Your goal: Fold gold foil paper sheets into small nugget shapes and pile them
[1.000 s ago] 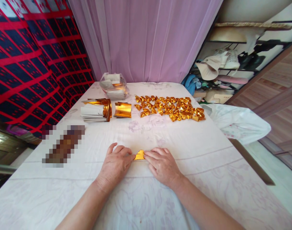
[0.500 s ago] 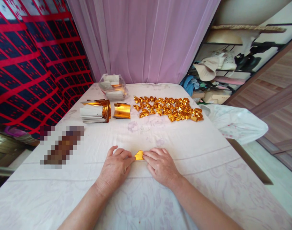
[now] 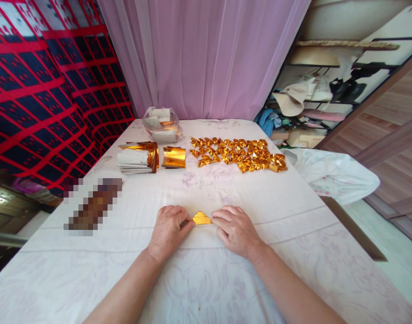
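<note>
A small folded gold paper piece (image 3: 201,218) lies on the white floral cloth (image 3: 206,279) between my two hands. My left hand (image 3: 170,227) presses its left end with curled fingers. My right hand (image 3: 234,227) holds its right end with the fingertips. Farther back lies a spread of several finished gold folded pieces (image 3: 237,154). A stack of gold and white paper sheets (image 3: 138,157) and a curled gold sheet (image 3: 174,157) sit at the back left.
A clear plastic bag of paper (image 3: 161,123) stands near the pink curtain (image 3: 206,54). A blurred brown object (image 3: 92,209) lies at the left. A white bundle (image 3: 330,173) hangs off the right edge beside cluttered shelves (image 3: 327,94).
My hands have spread slightly apart, so more of the gold piece shows as a small peaked shape. My left fingers have curled in more.
</note>
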A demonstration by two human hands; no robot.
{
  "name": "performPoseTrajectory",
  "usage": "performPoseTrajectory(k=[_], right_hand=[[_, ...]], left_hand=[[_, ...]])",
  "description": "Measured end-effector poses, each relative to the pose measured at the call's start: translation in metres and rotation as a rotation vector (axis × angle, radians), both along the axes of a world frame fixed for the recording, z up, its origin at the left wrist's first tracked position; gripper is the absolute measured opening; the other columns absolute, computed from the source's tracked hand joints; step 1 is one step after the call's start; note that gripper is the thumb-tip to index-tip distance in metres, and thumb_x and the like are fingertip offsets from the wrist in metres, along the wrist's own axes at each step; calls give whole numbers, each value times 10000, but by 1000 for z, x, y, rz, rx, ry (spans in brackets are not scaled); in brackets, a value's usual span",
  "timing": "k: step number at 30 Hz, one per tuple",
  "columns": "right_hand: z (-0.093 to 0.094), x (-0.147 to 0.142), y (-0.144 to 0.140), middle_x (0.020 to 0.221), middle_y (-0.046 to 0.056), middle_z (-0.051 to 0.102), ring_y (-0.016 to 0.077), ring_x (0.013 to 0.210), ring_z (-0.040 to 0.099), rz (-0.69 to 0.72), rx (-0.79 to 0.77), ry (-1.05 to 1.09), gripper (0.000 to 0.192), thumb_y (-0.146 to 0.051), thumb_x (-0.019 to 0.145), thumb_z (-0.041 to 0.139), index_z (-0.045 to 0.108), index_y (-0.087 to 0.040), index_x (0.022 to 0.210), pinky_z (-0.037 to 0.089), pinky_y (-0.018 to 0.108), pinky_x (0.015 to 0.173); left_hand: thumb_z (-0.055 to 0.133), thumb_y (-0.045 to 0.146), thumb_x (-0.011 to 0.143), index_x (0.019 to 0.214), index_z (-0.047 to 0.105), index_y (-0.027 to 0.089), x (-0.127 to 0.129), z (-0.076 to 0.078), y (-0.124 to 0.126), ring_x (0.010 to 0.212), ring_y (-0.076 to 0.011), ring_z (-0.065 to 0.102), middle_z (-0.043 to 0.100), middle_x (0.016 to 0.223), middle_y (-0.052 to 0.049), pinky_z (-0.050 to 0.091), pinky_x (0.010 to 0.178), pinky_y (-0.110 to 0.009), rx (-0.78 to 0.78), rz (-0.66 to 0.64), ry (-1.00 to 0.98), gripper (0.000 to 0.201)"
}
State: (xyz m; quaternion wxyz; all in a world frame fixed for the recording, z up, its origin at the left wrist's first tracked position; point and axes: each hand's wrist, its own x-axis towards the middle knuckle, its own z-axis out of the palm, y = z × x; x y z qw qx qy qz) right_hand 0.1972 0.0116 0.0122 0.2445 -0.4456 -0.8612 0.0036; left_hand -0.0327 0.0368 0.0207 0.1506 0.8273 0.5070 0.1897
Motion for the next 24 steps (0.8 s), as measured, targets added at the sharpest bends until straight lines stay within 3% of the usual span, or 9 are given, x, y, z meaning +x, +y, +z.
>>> performPoseTrajectory(k=[5,11,15,20,24], right_hand=[[0,-16,2,822,30,664,167,803,549,-115,-1,62,154,-174,874,544,655,-201,770,403,302,763],[-9,-39,6,766,18,594,172,764,539,-249,-84,26,127,-263,819,674,607,-199,733,376,286,686],[-10,-29,7,799,5,619,159,797,568,-249,-164,89,58,-176,820,651,635,-208,774,390,272,727],[-5,-10,10,803,-6,656,154,824,596,-282,-298,138,115,-112,798,639,660,-218,762,405,262,750],[-4,-4,11,785,-8,650,148,801,598,-289,-309,154,142,-94,798,614,661,-214,738,417,256,727]], left_hand=[[630,294,837,782,691,229,4,0,0,893,-207,583,683,857,-18,382,819,-370,-4,25,29,105],[631,300,848,929,710,272,2,-3,0,937,-213,576,686,941,-15,365,842,-379,12,10,41,116],[621,291,864,985,724,319,1,-4,0,929,-205,581,684,952,-8,360,844,-387,10,1,31,162],[630,264,845,961,738,322,2,-1,1,931,-210,592,690,953,-8,368,874,-408,-36,25,10,169],[610,250,847,957,741,312,2,-1,3,933,-208,598,695,961,-13,379,883,-406,-62,34,-4,182]])
